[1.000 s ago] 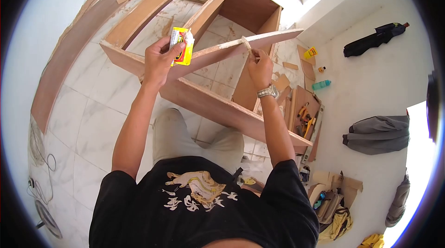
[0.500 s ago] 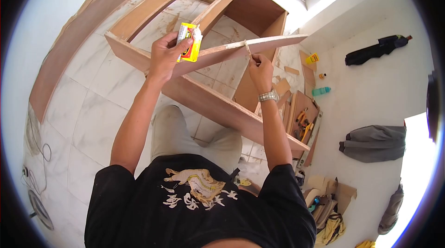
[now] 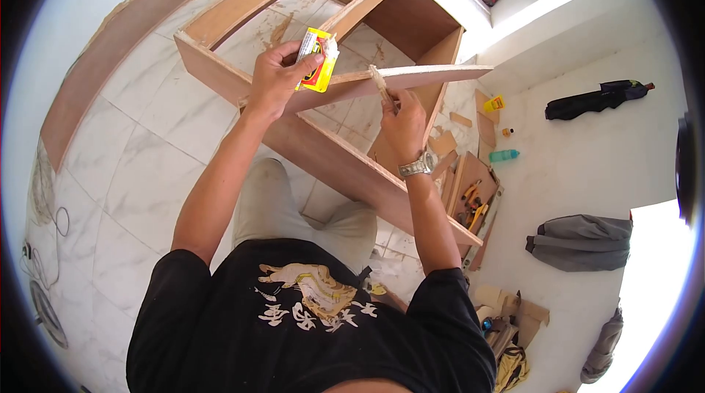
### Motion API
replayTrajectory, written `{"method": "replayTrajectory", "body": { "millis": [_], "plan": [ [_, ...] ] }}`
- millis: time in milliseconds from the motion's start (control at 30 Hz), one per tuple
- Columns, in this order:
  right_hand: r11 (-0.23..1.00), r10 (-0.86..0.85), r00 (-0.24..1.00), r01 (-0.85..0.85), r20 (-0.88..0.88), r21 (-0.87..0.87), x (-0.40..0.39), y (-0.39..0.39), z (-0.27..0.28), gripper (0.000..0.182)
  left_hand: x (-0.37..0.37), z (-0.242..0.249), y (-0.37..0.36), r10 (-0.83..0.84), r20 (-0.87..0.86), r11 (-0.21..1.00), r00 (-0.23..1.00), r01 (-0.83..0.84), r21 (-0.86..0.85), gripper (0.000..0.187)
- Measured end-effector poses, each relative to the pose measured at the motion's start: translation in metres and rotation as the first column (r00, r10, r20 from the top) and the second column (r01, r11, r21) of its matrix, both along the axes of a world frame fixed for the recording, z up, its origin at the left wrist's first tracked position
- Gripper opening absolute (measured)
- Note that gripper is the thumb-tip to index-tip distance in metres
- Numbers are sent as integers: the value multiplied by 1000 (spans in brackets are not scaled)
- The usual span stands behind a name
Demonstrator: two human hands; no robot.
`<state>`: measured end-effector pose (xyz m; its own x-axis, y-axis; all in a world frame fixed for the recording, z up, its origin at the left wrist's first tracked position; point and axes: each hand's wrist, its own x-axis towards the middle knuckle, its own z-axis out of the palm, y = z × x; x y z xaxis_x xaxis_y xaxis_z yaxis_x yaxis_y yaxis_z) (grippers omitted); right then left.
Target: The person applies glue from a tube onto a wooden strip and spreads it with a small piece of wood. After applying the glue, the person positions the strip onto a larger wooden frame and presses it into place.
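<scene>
The person stands over a long brown plywood board held up on edge above a brown wooden cabinet frame that lies on the white marble-tiled floor. The left hand is curled around a yellow and red glue pouch, thumb on the near face and fingers wrapped over its left side, with the pouch's white mouth pointing up just beside the board's top edge. That hand also seems to press against the board's left end, though the contact is hard to make out.

The right hand, with a silver wristwatch on its wrist, pinches a thin pale wooden stick between thumb and fingertips. The stick slants up and to the left from the fingers, and its far end lies on the board's upper edge, about midway along it.

To the right, near the frame, a shallow wooden tray of hand tools sits on the floor, with a teal plastic bottle and a small yellow container farther off.
</scene>
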<state>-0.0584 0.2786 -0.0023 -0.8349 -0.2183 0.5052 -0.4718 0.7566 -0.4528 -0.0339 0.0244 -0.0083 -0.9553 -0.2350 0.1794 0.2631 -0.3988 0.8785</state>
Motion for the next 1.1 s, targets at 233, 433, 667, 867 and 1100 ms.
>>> {"method": "replayTrajectory", "body": {
  "millis": [233, 433, 667, 867, 1100],
  "plan": [
    [987, -57, 998, 54, 14, 154, 25, -1, 18, 16, 1, -3, -3, 15, -3, 1000, 1000, -15, -5, 33],
    [984, -49, 992, 67, -114, 166, 10, 0, 16, 20, 2, 2, 0, 13, 1, 1000, 1000, -13, -2, 34],
    [962, -192, 981, 194, -30, 191, -42, 43, 9, 19, 0, -2, 0, 13, -2, 1000, 1000, -12, 21, 35],
    [980, -83, 986, 55, 145, 190, -55, 46, 20, 19, 3, 2, 1, 10, -2, 1000, 1000, -10, 21, 35],
    [995, 33, 960, -59, 279, 85, -28, 18, 27, 20, 0, -3, -2, -5, 16, 1000, 1000, 5, -16, 38]
  ]
}}
